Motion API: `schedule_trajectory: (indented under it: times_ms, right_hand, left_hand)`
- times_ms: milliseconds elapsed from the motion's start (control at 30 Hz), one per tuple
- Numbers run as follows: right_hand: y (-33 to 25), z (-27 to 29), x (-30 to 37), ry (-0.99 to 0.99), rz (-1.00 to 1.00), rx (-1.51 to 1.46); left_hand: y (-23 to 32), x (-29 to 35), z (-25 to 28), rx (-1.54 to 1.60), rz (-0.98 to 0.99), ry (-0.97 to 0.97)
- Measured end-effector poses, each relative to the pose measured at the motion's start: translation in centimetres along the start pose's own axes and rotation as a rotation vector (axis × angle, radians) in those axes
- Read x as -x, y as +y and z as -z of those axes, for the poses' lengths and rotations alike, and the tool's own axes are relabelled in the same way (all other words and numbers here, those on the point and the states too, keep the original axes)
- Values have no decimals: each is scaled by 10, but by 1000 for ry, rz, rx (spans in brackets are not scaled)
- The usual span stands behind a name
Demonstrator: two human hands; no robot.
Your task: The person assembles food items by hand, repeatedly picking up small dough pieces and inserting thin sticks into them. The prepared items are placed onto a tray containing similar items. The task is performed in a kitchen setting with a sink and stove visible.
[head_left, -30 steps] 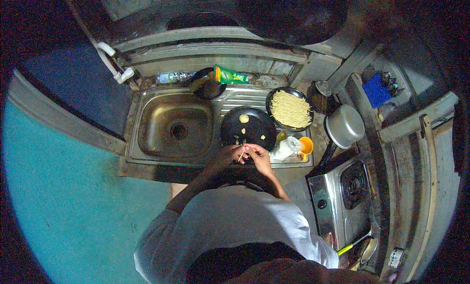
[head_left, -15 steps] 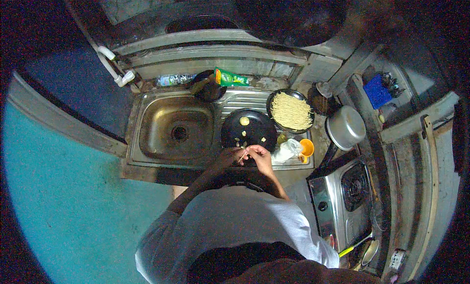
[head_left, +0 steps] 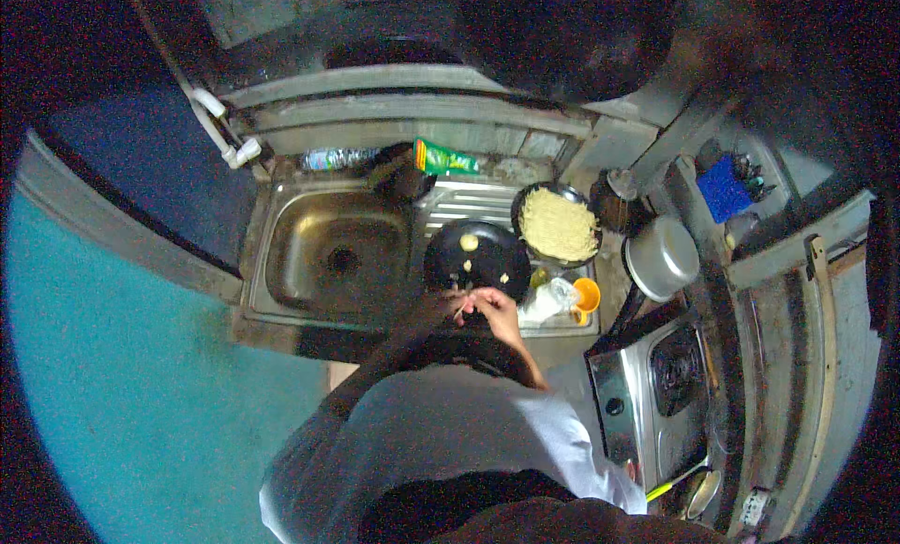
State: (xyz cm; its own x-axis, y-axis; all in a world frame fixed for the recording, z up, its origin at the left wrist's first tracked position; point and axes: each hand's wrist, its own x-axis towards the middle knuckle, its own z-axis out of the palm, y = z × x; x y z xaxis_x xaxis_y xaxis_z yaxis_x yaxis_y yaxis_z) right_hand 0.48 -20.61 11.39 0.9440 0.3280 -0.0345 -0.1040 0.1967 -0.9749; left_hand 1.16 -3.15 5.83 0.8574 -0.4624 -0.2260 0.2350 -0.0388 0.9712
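Note:
Both my hands meet over the near edge of a round black plate (head_left: 441, 261). My left hand (head_left: 449, 307), in shadow, has its fingers closed around a small, thin, pale thing (head_left: 459, 311) that I cannot make out. My right hand (head_left: 497, 306) pinches at the same spot, its fingertips touching the left ones. On the plate lie a pale round bulb-like piece (head_left: 469, 243) and small whitish pieces (head_left: 504, 278) that look like garlic cloves. Some bits by the fingers are partly hidden.
Left of the plate is a steel sink (head_left: 309, 225). To the right are a dark plate of noodles (head_left: 558, 227), a white plastic bag (head_left: 547, 303), an orange mug (head_left: 587, 297), a metal pot (head_left: 662, 257) and a gas stove (head_left: 675, 375). A green packet (head_left: 445, 158) stands behind.
The whole view has shifted slightly, with the counter a little lower in the picture. My hands stay together at the near edge of the plate, fingers only slightly moved.

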Motion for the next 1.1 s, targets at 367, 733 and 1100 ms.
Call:
schedule_trajectory:
  times_ms: [367, 733, 1100]
  right_hand:
    - [24, 1, -7, 164, 18, 38]
    - [-39, 4, -32, 171, -78, 125]
    - [29, 20, -10, -75, -341, 123]
  left_hand:
    - [-20, 1, -7, -50, -96, 157]
    - [-6, -4, -15, 177, -56, 19]
    - [-16, -2, -9, 312, -264, 163]
